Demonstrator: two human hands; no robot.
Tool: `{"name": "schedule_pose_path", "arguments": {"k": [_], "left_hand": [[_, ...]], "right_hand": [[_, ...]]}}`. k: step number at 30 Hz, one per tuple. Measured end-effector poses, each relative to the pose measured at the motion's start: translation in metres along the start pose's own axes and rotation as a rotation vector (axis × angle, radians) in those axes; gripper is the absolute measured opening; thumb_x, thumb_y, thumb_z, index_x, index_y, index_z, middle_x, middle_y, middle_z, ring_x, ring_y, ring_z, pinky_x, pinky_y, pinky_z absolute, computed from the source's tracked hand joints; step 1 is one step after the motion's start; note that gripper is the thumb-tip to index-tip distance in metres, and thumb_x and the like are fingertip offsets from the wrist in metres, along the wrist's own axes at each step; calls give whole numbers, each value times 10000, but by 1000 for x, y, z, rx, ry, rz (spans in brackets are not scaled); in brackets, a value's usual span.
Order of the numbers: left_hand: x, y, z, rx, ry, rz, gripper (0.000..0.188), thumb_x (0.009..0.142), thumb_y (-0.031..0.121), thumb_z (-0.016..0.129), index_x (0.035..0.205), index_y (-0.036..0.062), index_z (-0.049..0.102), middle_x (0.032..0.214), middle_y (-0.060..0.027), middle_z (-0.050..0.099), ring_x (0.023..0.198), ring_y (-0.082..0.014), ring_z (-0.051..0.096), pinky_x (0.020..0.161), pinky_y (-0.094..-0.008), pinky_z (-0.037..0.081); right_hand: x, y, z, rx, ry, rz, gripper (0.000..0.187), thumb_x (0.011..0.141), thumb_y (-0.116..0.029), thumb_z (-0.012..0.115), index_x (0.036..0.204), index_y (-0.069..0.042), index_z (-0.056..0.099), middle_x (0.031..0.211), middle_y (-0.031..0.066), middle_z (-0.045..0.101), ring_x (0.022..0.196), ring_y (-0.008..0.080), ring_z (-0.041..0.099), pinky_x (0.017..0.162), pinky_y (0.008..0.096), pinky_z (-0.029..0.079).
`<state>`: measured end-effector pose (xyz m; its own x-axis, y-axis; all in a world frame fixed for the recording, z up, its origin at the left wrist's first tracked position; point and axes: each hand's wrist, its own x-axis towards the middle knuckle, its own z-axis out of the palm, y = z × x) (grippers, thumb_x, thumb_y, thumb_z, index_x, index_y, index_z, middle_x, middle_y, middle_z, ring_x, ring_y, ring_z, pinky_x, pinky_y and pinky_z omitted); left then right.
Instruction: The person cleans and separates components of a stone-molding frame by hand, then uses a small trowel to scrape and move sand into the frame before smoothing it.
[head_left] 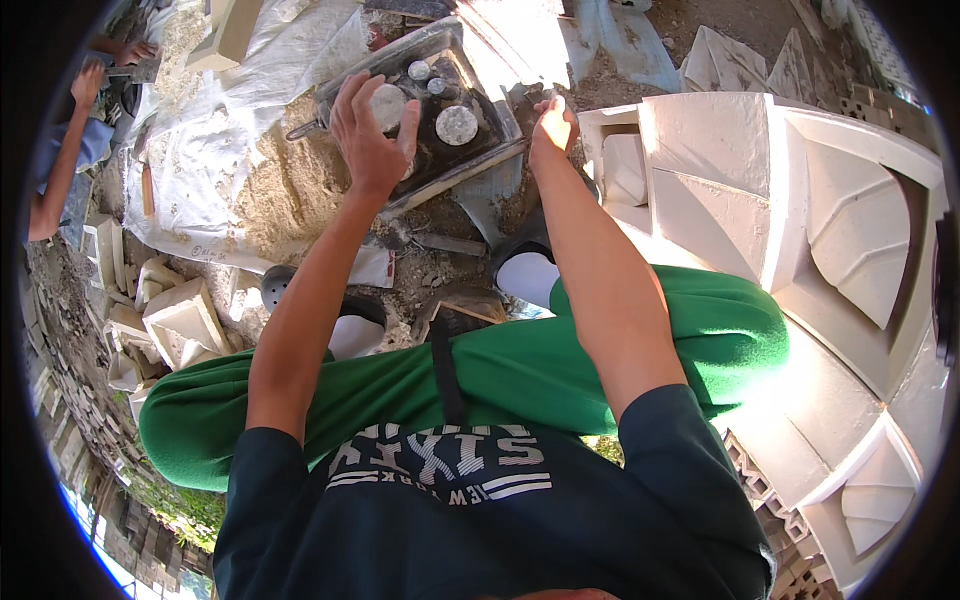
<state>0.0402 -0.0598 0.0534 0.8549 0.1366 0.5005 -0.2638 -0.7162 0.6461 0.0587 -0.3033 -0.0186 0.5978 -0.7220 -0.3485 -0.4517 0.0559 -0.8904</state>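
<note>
In front of me a black, mould-like tray (pixel 492 152) lies tilted on the dusty ground. Inside it are a large round grey disc (pixel 456 125) and a small round piece (pixel 419 70), with another small one (pixel 436 86) beside it. My left hand (pixel 372 135) is over the tray's left part, fingers spread, and partly covers a further pale disc (pixel 388 106). Whether it touches that disc I cannot tell. Just beyond the tray's right edge, my right hand (pixel 553 128) has its fingers curled closed. What they hold, if anything, is hidden.
Large cream moulded blocks (pixel 705 145) stand close on my right. Smaller cast blocks (pixel 187 322) are piled at the left. A pale plastic sheet (pixel 205 160) with sand on it spreads left of the tray, a wooden-handled tool (pixel 147 190) on it. Another person's hand (pixel 88 82) is far left.
</note>
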Motion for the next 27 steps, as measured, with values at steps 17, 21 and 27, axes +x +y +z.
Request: {"name": "schedule_pose_path", "arguments": {"k": [17,21,27], "left_hand": [[-27,78,79,204,-643,317,605,703,273,783,1243,149,539,1504,-52,369,1441,-368,221,1157,-548,160],[-26,77,79,183,-653,299,614,661,229,785,1216,129,544,1472,-50,404,1434,-389,228,1157,-550,170],[-21,78,75,157,-677,235,603,622,198,784,1184,136,574,1477,-47,369,1442,-347,226,1155,-545,178]], "right_hand": [[64,-88,-7,-1618,-1246,-1538,441,817,-234,690,1228,-128,570,1193,35,551,1136,226,567,889,392,519],[65,-89,1,-1561,-1296,-1615,472,796,-318,708,1196,-94,594,1216,3,539,1188,175,508,876,355,484],[79,-74,0,-1201,-1360,-1632,632,780,-330,725,1324,-83,519,1373,36,490,1284,198,442,1002,362,412]]}}
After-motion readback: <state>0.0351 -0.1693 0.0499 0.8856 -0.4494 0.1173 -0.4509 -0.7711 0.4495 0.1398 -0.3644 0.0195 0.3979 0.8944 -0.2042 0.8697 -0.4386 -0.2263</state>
